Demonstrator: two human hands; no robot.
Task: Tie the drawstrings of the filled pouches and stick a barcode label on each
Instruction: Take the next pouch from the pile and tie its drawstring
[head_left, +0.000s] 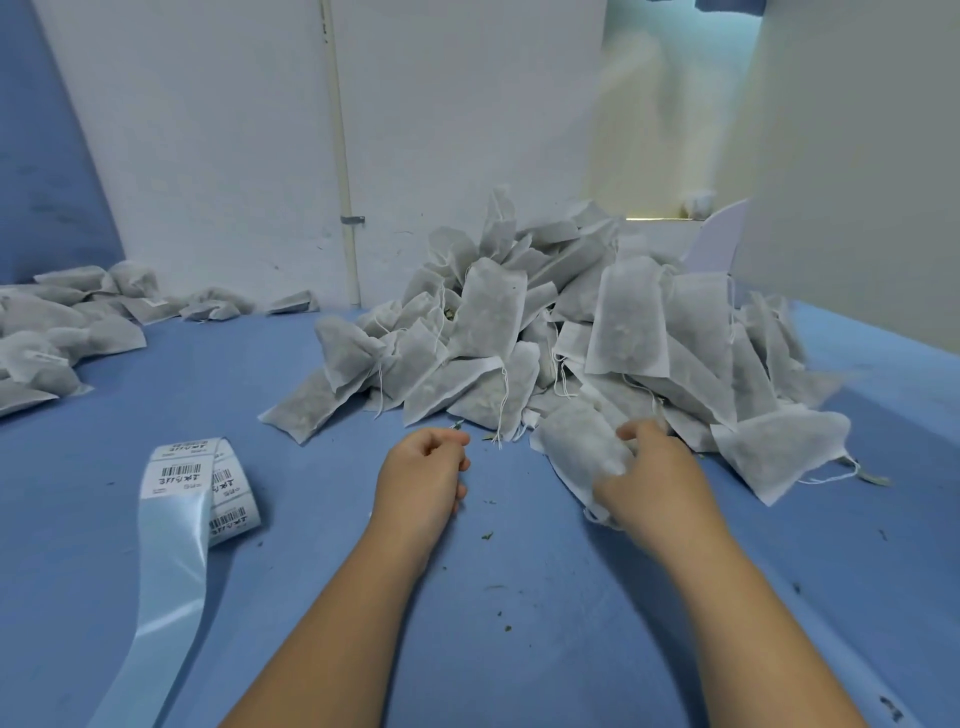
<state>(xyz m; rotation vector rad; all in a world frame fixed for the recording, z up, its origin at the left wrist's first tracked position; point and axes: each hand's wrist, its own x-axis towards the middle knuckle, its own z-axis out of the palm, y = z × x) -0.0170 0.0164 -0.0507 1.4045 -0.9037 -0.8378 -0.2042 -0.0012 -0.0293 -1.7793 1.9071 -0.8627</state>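
Observation:
A big heap of filled grey-white fabric pouches (571, 332) with loose white drawstrings lies on the blue table (322, 597) ahead of me. My right hand (654, 478) grips one pouch (582, 447) at the heap's near edge, fingers curled over it. My left hand (423, 478) rests on the table just left of it, fingers curled with nothing visible in them. A strip of barcode labels (202, 483) on pale blue backing paper lies to the left of my left hand.
A second, flatter group of pouches (57, 332) lies at the far left; one shows a label. A white wall with a thin pipe (345, 208) bounds the table's far side. Small dried herb crumbs (488, 535) dot the cloth.

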